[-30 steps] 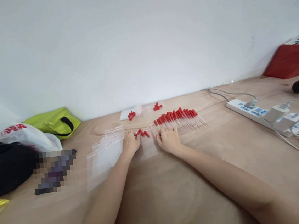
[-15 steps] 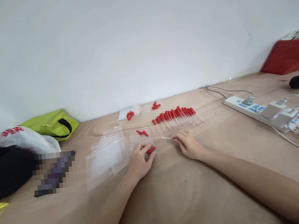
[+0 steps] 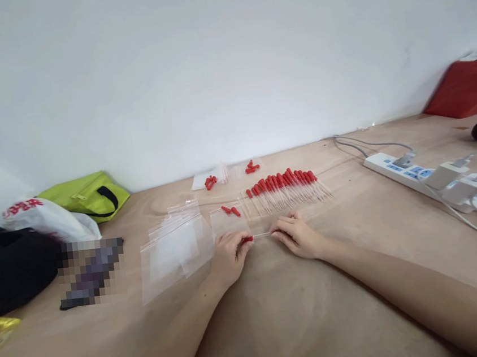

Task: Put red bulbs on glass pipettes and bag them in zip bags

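Observation:
My left hand pinches a red rubber bulb, of which only the end shows past the fingers. From my right hand a thin clear dropper tube points left, its tip at the bulb; whether it is inside cannot be made out. Both hands are closed, low over the table. Just beyond them lies a row of droppers, red bulbs at the far end and clear tubes toward me. Two loose red bulbs rest on a small clear bag by my left hand.
Overlapping clear zip bags lie left of my left hand. More red bulbs sit on bags near the wall. A power strip with chargers and cables is at right. A green pouch, white plastic bag and black cap stand left.
The right hand's tube has come level and its left tip has met the red bulb. My left fingers have closed further over the bulb. The view has shifted slightly.

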{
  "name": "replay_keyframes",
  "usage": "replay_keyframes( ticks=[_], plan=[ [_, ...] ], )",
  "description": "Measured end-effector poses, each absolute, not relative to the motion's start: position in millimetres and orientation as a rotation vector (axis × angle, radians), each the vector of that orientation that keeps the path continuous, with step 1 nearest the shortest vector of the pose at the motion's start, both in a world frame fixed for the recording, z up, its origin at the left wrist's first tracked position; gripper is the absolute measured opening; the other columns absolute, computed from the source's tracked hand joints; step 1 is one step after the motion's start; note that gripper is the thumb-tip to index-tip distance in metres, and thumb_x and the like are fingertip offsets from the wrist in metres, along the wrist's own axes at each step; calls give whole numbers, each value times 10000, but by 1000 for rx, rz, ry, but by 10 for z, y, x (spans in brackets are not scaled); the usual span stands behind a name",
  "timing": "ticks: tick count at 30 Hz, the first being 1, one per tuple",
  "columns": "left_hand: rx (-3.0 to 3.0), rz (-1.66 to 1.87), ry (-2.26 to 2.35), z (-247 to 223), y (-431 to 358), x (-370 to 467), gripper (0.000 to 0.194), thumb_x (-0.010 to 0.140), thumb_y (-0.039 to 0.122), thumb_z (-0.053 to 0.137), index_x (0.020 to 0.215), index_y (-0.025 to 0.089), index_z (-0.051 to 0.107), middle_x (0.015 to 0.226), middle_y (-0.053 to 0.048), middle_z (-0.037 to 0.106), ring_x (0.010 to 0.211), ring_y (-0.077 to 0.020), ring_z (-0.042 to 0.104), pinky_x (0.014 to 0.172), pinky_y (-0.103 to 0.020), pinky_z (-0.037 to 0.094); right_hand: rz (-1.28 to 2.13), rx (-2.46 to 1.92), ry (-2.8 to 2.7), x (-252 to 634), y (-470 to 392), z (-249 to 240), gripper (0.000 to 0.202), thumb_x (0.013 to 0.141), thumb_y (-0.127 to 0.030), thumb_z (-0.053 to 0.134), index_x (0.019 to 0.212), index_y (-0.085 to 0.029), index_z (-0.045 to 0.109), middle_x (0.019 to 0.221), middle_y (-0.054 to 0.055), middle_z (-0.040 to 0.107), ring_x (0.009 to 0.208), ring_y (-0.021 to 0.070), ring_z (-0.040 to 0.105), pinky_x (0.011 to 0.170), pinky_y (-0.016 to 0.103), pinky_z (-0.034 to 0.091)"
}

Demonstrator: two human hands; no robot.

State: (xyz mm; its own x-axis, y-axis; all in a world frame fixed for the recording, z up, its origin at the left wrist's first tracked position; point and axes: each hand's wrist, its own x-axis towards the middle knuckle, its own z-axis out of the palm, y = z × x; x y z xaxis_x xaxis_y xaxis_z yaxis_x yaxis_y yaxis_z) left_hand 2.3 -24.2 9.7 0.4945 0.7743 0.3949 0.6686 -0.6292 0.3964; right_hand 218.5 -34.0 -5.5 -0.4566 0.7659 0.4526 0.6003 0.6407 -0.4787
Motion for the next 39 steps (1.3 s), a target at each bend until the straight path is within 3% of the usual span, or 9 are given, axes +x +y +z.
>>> replay_keyframes(
  ticks=[12,23,39],
  plan=[
    [2471,779,1004,120,-288,18,171,868,234,390,841,186,553,808,-23,617,763,-136,571,707,-257,436,327,-1061,-2323,2216,-318,-24,217,877,-220,375,843,-188,587,807,21,636,728,124,544,753,317,224],
    [2688,897,932,65,-254,12,163,866,263,433,778,177,539,714,-6,633,660,-129,567,725,-304,396,8,-1114,-2398,2165,-370,15,242,852,-220,378,746,-172,591,683,14,603,582,104,446,656,299,172],
    [2800,828,900,50,-293,33,173,878,245,377,779,186,507,697,2,606,664,-123,542,857,-346,349,153,-1113,-2407,2053,-418,-15,269,860,-209,339,700,-164,551,669,14,598,569,104,426,650,285,176]
  ],
)
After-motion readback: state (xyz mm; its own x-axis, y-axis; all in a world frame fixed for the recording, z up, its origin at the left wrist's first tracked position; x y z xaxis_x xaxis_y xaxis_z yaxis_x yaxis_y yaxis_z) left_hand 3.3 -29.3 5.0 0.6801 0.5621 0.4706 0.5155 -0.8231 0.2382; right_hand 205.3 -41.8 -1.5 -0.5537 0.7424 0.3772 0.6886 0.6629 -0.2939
